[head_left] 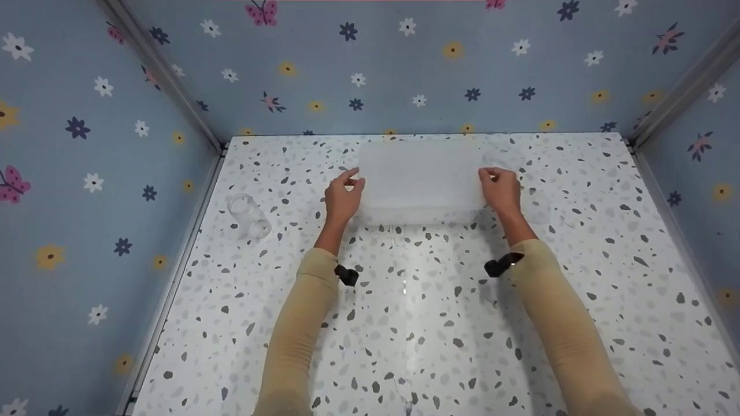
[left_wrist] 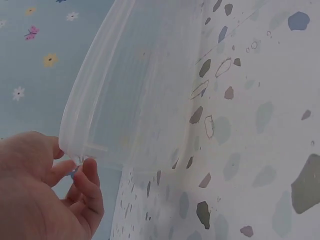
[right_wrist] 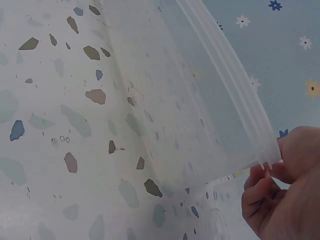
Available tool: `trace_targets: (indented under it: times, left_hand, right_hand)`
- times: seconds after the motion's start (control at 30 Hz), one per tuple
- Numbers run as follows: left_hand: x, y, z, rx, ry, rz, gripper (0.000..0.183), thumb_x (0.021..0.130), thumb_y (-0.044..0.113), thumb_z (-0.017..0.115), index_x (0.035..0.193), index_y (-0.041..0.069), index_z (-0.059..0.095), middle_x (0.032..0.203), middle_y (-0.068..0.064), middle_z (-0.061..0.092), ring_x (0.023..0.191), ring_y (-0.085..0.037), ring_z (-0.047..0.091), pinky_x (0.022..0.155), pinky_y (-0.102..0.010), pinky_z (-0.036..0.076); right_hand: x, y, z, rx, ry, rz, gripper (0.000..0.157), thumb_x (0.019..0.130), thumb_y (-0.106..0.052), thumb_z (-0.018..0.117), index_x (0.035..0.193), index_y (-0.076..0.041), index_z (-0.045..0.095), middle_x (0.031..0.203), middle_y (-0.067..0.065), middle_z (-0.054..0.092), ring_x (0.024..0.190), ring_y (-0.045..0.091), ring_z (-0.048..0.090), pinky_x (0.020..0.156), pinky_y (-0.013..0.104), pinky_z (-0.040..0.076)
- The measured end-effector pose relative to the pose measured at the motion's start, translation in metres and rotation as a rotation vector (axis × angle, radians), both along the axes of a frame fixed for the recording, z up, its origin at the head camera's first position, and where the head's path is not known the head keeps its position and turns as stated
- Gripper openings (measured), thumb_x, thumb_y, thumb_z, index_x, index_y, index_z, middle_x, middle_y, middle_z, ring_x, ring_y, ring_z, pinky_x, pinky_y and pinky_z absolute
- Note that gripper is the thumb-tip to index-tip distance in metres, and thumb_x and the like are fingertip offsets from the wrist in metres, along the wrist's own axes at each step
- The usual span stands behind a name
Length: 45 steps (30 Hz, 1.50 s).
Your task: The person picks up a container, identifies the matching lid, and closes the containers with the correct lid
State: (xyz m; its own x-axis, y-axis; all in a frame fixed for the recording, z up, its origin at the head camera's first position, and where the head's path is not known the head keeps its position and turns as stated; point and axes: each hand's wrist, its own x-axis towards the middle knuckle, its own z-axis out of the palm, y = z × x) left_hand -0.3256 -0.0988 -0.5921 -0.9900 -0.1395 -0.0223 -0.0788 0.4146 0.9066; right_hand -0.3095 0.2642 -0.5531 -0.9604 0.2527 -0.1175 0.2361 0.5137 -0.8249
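A translucent plastic storage box (head_left: 422, 173), topped by a pale lid, stands near the back of the table between both hands. At its left end my left hand (head_left: 344, 197) pinches the rim by a small tab, thumb and fingers curled; the left wrist view shows this left hand (left_wrist: 55, 185) below the box's corner (left_wrist: 95, 145). On the opposite end, my right hand (head_left: 502, 189) grips the rim likewise. In the right wrist view the fingers of the right hand (right_wrist: 285, 185) are bent under a tab at the lid's edge (right_wrist: 250, 120).
A clear, round-ended container (head_left: 248, 216) lies left of the box. Faint clear plastic (head_left: 503, 155) shows behind the right hand. The speckled white table (head_left: 404, 323) is bounded by flower-patterned walls (head_left: 381, 69) at the back and both sides.
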Motion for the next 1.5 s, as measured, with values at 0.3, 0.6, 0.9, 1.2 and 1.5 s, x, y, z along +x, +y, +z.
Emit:
trace_targets:
  times: [0.3,0.6,0.9,1.2,1.5]
  left_hand:
    - [-0.021,-0.007,-0.017,0.075,-0.14,-0.033,0.05,0.115,0.027,0.064,0.164,0.032,0.06,0.155,-0.003,0.069,0.122,-0.019,0.069,0.095,-0.035,0.057]
    - [0.012,0.007,0.028,-0.237,-0.021,-0.049,0.057,0.117,0.034,0.06,0.172,0.023,0.05,0.157,-0.015,0.061,0.138,-0.032,0.065,0.113,-0.053,0.054]
    - [0.006,0.016,0.032,-0.497,0.067,-0.196,0.075,0.116,0.044,0.058,0.179,0.013,0.031,0.19,-0.008,0.026,0.177,-0.036,0.025,0.137,-0.072,0.032]
    - [-0.001,0.011,0.014,-0.554,0.033,-0.253,0.078,0.118,0.053,0.048,0.18,0.011,0.028,0.192,-0.002,0.019,0.179,-0.038,0.018,0.137,-0.075,0.029]
    - [-0.036,-0.002,-0.045,-0.402,0.11,-0.228,0.077,0.115,0.059,0.053,0.18,0.022,0.032,0.191,0.007,0.022,0.177,-0.032,0.026,0.139,-0.063,0.032]
  right_hand:
    - [-0.003,0.0,0.001,-0.08,-0.069,0.011,0.049,0.118,-0.036,0.056,0.15,-0.003,0.071,0.13,0.012,0.069,0.102,0.012,0.058,0.083,0.022,0.049]
    - [-0.001,-0.005,0.005,0.084,0.035,-0.006,0.054,0.118,-0.044,0.053,0.154,-0.007,0.068,0.122,0.018,0.072,0.093,0.019,0.06,0.078,0.031,0.045]
    - [-0.006,-0.019,0.008,0.23,0.095,0.155,0.064,0.119,-0.041,0.051,0.176,-0.014,0.04,0.159,0.033,0.05,0.123,0.051,0.064,0.103,0.068,0.052]
    - [-0.009,-0.02,0.0,0.297,0.015,0.232,0.071,0.121,-0.043,0.044,0.182,-0.015,0.02,0.168,0.036,0.042,0.134,0.055,0.061,0.116,0.07,0.049]
    - [-0.012,-0.024,0.0,0.274,0.023,0.16,0.065,0.121,-0.04,0.045,0.18,-0.017,0.031,0.164,0.033,0.047,0.13,0.054,0.062,0.113,0.07,0.051]
